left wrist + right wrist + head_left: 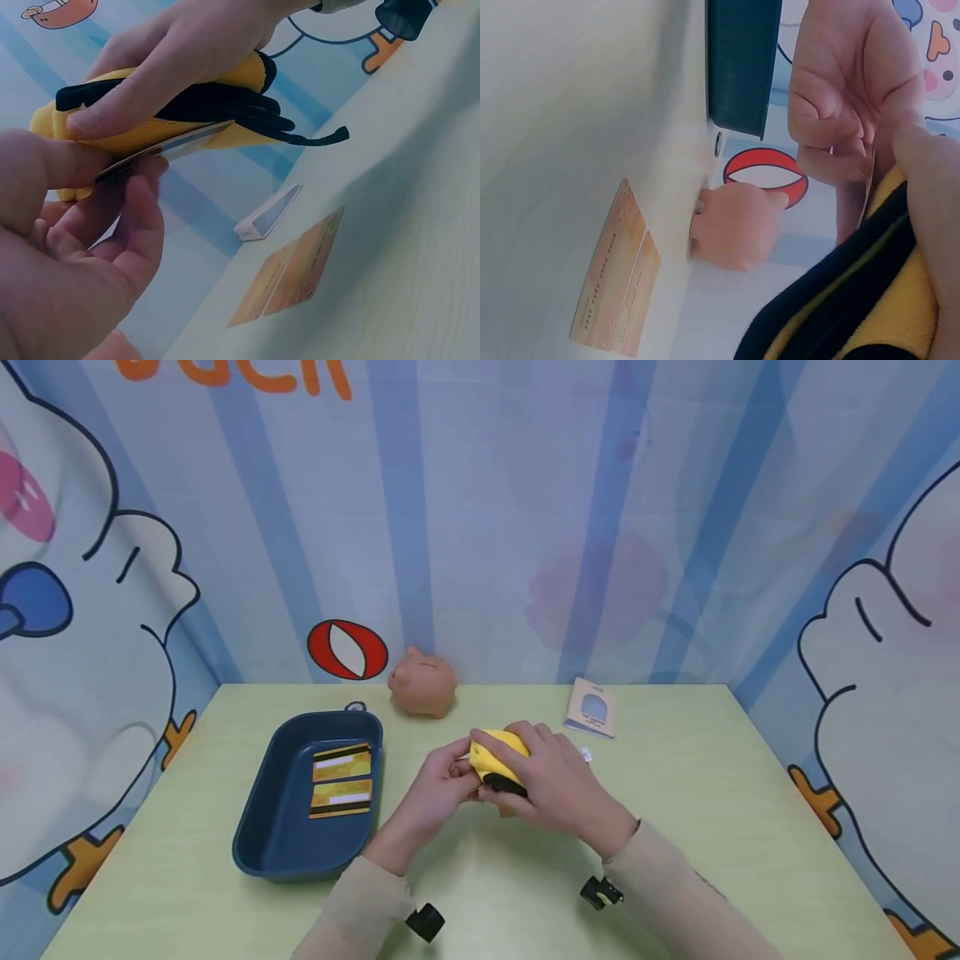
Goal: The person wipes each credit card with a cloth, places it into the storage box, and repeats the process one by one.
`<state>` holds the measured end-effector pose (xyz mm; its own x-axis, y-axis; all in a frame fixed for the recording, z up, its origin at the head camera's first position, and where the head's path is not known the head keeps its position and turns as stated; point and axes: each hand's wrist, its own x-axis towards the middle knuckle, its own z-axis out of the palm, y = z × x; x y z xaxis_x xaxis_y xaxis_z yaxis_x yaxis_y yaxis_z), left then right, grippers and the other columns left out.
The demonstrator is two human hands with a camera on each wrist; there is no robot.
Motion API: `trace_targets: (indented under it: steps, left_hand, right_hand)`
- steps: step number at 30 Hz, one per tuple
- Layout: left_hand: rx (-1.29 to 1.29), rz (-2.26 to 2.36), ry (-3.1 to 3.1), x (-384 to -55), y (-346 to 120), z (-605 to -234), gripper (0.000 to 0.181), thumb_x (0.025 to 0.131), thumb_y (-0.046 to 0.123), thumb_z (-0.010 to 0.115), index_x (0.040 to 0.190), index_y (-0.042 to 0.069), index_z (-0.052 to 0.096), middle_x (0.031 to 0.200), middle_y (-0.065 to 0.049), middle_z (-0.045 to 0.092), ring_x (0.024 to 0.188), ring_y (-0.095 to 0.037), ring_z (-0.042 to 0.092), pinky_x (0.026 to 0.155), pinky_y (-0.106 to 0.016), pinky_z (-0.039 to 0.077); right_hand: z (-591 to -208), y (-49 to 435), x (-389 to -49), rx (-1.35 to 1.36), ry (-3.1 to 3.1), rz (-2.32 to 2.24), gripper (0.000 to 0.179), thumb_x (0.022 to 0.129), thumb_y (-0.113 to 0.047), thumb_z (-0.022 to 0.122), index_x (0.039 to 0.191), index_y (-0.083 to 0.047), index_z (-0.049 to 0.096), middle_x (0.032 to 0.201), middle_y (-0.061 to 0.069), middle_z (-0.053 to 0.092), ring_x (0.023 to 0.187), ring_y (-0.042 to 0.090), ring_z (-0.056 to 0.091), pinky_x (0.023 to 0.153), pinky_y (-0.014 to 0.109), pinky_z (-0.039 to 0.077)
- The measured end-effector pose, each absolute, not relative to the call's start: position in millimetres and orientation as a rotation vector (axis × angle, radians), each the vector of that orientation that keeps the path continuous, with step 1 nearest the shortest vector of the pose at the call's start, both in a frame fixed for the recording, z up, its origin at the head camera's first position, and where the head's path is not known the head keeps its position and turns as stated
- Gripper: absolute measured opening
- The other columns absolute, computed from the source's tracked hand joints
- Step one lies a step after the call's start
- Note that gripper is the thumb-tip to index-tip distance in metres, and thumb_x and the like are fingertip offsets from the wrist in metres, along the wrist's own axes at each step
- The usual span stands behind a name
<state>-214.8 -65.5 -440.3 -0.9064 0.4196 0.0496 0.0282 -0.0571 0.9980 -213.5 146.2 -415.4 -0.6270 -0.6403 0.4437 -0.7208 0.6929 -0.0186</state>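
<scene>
A soft yellow-and-black plush thing point(498, 758) is held above the table, its black strips plain in the left wrist view. My right hand point(562, 781) grips it from the right, thumb across its near side. From the left, my left hand point(442, 785) pinches a thin card point(176, 146) between thumb and fingers. That card lies flat along the underside of the plush thing; how much of it is covered I cannot tell. Beneath the hands, two orange cards point(289, 270) lie side by side on the table, mostly hidden in the head view.
To the left stands a dark blue tray point(258, 827) with two gold cards point(341, 781) in it. A pink piggy bank point(423, 683) is at the back edge, and a small folded booklet point(592, 708) stands back right. Behind the table hangs a striped, printed cloth point(480, 510).
</scene>
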Motion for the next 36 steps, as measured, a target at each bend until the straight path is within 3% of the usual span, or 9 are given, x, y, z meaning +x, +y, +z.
trace_targets:
  steps: [5,8,16,25,36]
  left_hand:
    - [0.415,2.098,1.913,-212,-61,-437,0.052,0.104,-0.003,0.05,0.155,0.007,0.048,0.133,-0.018,0.071,0.106,-0.025,0.075,0.094,-0.039,0.061]
    - [0.36,2.166,1.874,-209,-59,-436,0.05,0.104,-0.002,0.053,0.153,0.007,0.051,0.131,-0.018,0.072,0.108,-0.028,0.075,0.094,-0.041,0.061]
    - [0.229,2.322,1.797,-208,-64,-431,0.045,0.105,0.004,0.059,0.149,0.001,0.054,0.122,-0.022,0.075,0.096,-0.021,0.078,0.087,-0.035,0.063]
    - [0.117,2.406,1.734,-207,-71,-424,0.042,0.104,0.0,0.06,0.145,0.0,0.058,0.12,-0.023,0.075,0.089,-0.021,0.078,0.082,-0.033,0.064]
    - [0.082,2.41,1.695,-207,-80,-423,0.048,0.105,0.001,0.057,0.152,-0.002,0.05,0.138,-0.027,0.064,0.091,-0.021,0.078,0.083,-0.031,0.064]
  right_hand:
    - [-413,146,-212,1.016,-2.491,0.263,0.067,0.097,-0.049,0.072,0.157,-0.032,0.049,0.125,0.011,0.059,0.102,0.028,0.06,0.074,0.042,0.054]
    - [-411,146,-212,1.008,-2.497,0.255,0.066,0.097,-0.047,0.072,0.157,-0.031,0.049,0.125,0.011,0.059,0.102,0.028,0.059,0.074,0.042,0.055]
    - [-410,152,-213,0.989,-2.515,0.299,0.066,0.097,-0.041,0.071,0.158,-0.034,0.047,0.123,0.011,0.058,0.101,0.027,0.058,0.079,0.043,0.055]
    - [-412,159,-216,0.995,-2.473,0.32,0.063,0.098,-0.04,0.072,0.156,-0.03,0.051,0.119,0.012,0.059,0.096,0.025,0.06,0.075,0.043,0.056]
    - [-420,177,-217,0.955,-2.53,0.39,0.059,0.099,-0.039,0.072,0.154,-0.029,0.054,0.115,0.009,0.06,0.089,0.019,0.055,0.068,0.034,0.052]
